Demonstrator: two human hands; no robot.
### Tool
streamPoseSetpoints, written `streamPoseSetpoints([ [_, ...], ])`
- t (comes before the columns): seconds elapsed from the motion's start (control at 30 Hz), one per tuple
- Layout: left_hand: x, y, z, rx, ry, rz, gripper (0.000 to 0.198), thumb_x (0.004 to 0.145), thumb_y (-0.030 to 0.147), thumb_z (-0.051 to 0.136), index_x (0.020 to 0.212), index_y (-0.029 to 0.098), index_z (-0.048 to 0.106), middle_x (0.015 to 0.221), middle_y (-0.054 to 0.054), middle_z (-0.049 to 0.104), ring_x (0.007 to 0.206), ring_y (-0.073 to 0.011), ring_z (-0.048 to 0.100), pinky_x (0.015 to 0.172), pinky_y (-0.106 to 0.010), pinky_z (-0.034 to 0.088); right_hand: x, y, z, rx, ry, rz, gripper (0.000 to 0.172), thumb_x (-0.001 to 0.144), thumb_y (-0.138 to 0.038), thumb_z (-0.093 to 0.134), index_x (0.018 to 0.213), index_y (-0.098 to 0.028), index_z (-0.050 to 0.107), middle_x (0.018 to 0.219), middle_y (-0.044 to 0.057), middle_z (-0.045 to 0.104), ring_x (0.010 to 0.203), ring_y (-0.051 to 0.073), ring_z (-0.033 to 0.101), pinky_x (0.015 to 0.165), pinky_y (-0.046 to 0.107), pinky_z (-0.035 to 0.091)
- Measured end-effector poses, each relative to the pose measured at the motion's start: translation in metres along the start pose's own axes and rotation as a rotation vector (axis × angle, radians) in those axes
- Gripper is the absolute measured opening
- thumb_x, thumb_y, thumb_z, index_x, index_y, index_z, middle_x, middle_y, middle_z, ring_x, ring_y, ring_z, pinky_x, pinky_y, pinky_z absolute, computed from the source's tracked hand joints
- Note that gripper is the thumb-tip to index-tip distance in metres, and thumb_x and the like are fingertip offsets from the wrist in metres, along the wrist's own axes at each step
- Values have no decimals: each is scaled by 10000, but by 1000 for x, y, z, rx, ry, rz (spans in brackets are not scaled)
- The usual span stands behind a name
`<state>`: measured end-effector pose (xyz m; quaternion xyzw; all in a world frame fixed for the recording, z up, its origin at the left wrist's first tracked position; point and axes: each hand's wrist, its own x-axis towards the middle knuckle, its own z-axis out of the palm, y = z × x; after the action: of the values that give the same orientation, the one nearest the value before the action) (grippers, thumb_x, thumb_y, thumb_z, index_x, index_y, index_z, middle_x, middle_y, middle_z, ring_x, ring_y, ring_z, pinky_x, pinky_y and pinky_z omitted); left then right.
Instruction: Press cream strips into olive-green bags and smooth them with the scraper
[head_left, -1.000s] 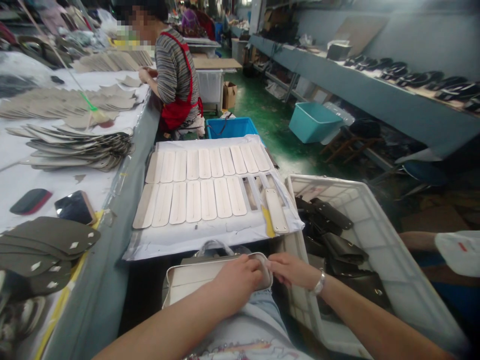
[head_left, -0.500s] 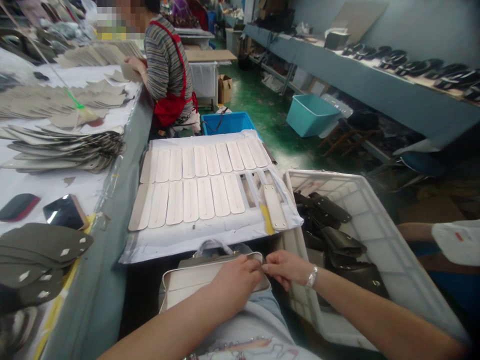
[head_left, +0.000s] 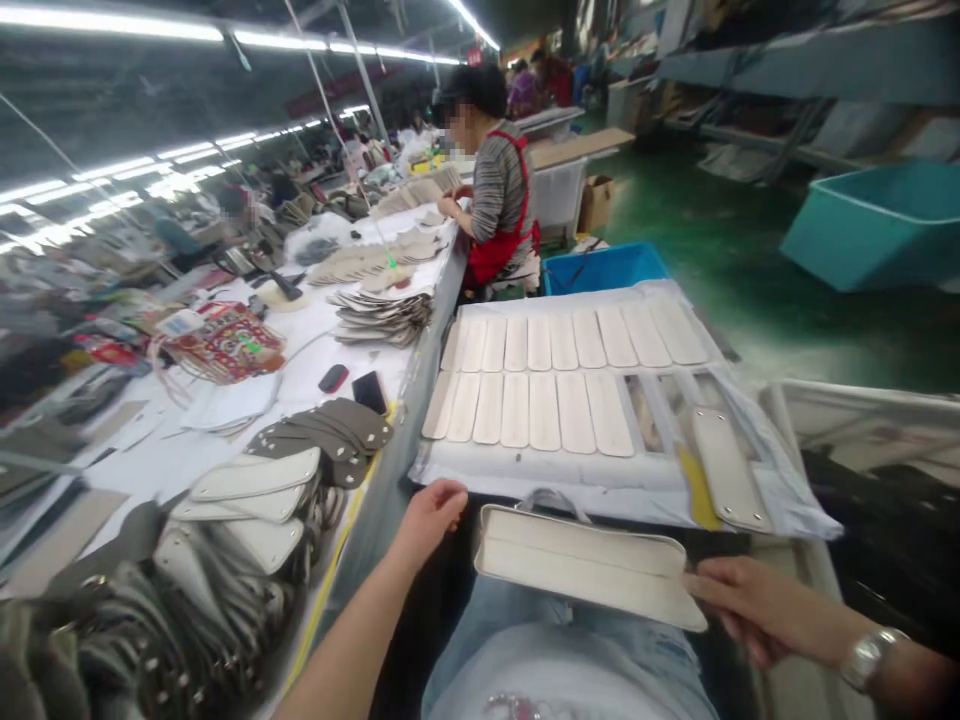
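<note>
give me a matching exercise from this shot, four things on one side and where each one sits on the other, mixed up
Things
1. cream panel
2. blue crate
3. teal tub
4. dark phone

Places
a. on the green floor, far right
b. on the white table, beside the grey cut pieces
c. across the lap, its end held by the right hand
d. just beyond the sheet of pale strips

Pairs: 1-c, 2-d, 3-a, 4-b
</note>
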<state>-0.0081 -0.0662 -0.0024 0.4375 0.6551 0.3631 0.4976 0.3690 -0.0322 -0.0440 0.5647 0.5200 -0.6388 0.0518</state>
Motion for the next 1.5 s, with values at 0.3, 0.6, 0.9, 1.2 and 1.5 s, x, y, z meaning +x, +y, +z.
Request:
streamPoseSetpoints([
  [0.3,16,-38,6,-29,-399,-139,533,716,318,619,1212,164,497,712,21,554,425,-42,440,382,-167,377,-1,-28,-8,-70,-100,92,476,649,-634,564,616,-168,474,567,41,625,385,91,545,377,184,396],
  [0.6,37,12,1,429,-629,114,504,784,412,563,1253,249,480,1258,-43,518,1114,-212,484,919,-326,408,-16,-9,-10,-119,272,-270,360,717,-450,603,914,-156,537,750,31,632,598,136,591,544,244,465],
  [0.9,43,67,151,934,-911,610,386,770,164,438,1128,217,574,1002,-44,674,876,-202,617,799,-299,461,-14,-26,-6,-666,453,-680,246,884,-279,418,849,-167,634,772,45,622,757,164,559,702,271,409],
  [1.2,27,47,162,1137,-836,724,394,810,157,389,1191,173,489,1114,-78,626,975,-222,593,853,-326,447,-17,-22,-4,-846,416,-699,349,902,-351,362,805,-165,640,779,66,633,753,173,559,683,274,371],
  [1.5,11,31,169,1218,-718,841,465,807,122,383,1265,37,372,1118,-160,583,977,-246,568,829,-361,468,2,-51,-30,-741,160,-516,222,722,-375,592,751,-183,700,701,26,672,651,147,577,562,225,372],
])
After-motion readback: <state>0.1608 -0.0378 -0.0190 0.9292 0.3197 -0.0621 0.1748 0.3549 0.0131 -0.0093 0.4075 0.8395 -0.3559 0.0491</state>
